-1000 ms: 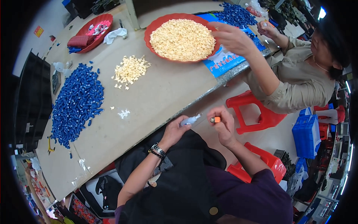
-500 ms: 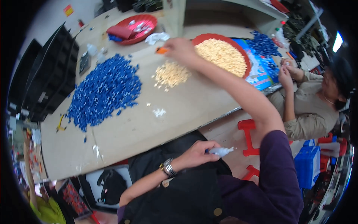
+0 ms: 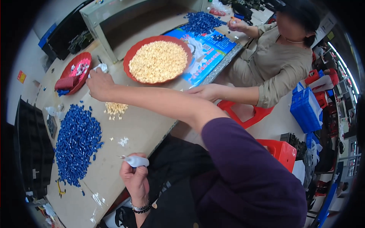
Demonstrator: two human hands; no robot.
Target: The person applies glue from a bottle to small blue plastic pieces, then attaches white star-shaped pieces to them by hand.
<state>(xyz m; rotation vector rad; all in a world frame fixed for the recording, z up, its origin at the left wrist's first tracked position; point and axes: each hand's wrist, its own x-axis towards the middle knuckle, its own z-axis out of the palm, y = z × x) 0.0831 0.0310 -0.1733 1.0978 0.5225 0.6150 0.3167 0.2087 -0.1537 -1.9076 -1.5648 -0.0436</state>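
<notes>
My left hand (image 3: 135,178), with a beaded bracelet at the wrist, is closed round a small white squeeze bottle (image 3: 137,161) whose thin nozzle points left over the table edge. My right hand (image 3: 100,85) is stretched across the table with its fingers bent. What those fingers hold, if anything, is hidden. Right behind it lies a crumpled white tissue (image 3: 102,67). Below the right wrist is a small pile of cream pieces (image 3: 115,109), partly covered by my arm. A large heap of blue pieces (image 3: 78,140) spreads to the left. Some small white bits (image 3: 123,141) lie near the left hand.
A red bowl of cream pieces (image 3: 157,60) stands beyond my forearm. A smaller red tray (image 3: 80,70) holds pink and white items. To the right a co-worker (image 3: 273,57) sits, one hand partly behind my arm. Black bins (image 3: 33,148) line the left. Red stools (image 3: 279,150) stand nearby.
The view has turned and shifted right. My right hand has gone toward the tissue, and the orange thing it held is out of sight. My left hand has turned the bottle to point left.
</notes>
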